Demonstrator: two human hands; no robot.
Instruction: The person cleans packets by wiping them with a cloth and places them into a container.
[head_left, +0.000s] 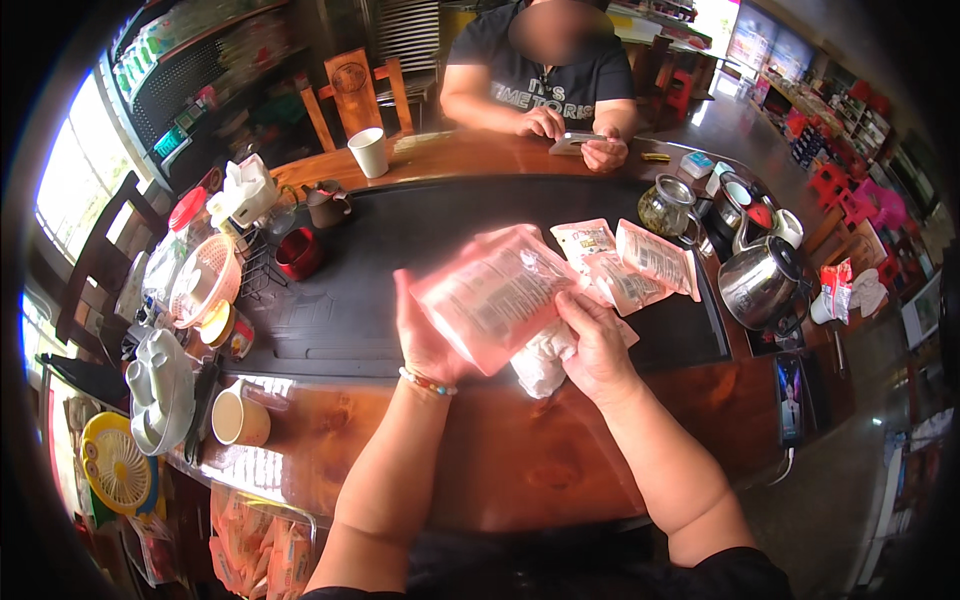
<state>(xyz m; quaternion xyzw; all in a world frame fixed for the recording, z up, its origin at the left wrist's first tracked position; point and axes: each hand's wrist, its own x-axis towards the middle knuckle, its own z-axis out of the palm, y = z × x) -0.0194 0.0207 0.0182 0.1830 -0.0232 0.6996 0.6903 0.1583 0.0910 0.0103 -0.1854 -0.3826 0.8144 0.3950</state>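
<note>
Between my two hands is a pink plastic pouch (499, 296), held over the black tea tray (345, 315) and tilted, its face bearing print. My left hand (424, 337) supports it from the left and beneath, a beaded bracelet on the wrist. At the pouch's right edge, my right hand (596, 345) pinches it between thumb and fingers. Crumpled white tissue (541, 364) sits below, close to my right hand. Just beyond lie several similar pouches, among them a pink one (656, 256) and one with a printed front (585, 241).
A person (540, 75) across the wooden table (337, 427) handles a phone (576, 142). Right are a steel kettle (759, 281), glass teapot (667, 206) and charging phone (789, 401). Left stand a paper cup (240, 416), red cup (298, 253), pink basket (225, 262) and brown teapot (327, 204).
</note>
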